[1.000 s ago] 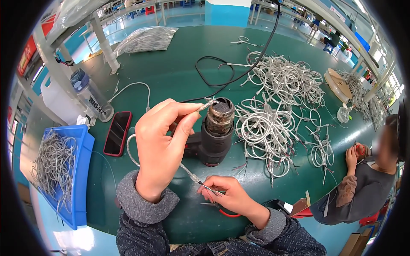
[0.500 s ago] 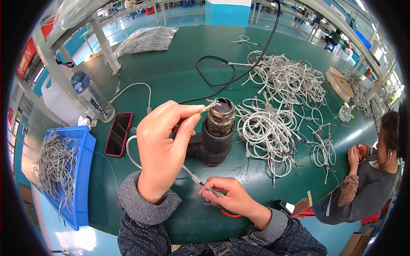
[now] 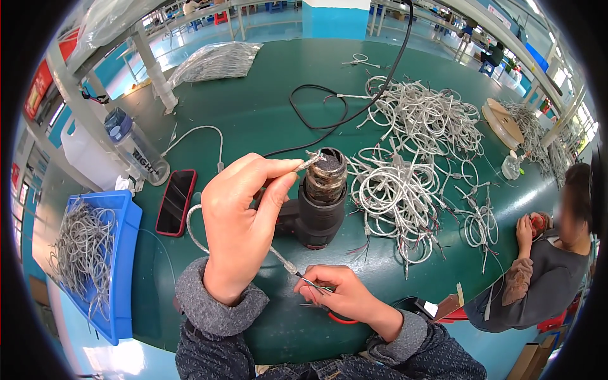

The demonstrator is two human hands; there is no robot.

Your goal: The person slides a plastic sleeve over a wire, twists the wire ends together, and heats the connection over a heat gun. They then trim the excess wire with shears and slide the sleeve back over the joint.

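My left hand [image 3: 237,218] pinches the stripped, frayed end of a grey-white cable [image 3: 309,163] between thumb and forefinger. That tip sits at the mouth of a black heat gun [image 3: 316,218], which stands with its darkened metal nozzle upward. A stretch of cable passes behind my left hand and comes out below it, ending in a pale sleeve [image 3: 289,266] and thin coloured wires [image 3: 311,283]. My right hand [image 3: 345,292] is closed on those wires. Beneath it shows the red handle of a tool [image 3: 342,319], mostly hidden; whether I hold it too is unclear.
Coiled cables [image 3: 405,190] lie heaped on the green table [image 3: 253,120] to the right. A blue bin [image 3: 130,253] of cables, a phone [image 3: 176,202] and a bottle [image 3: 136,145] are at left. A black cord [image 3: 304,142] trails behind the gun. Another person [image 3: 551,266] sits at right.
Both hands keep their holds. The cable tip remains at the nozzle with only a very slight shift; the whole view has moved a little.
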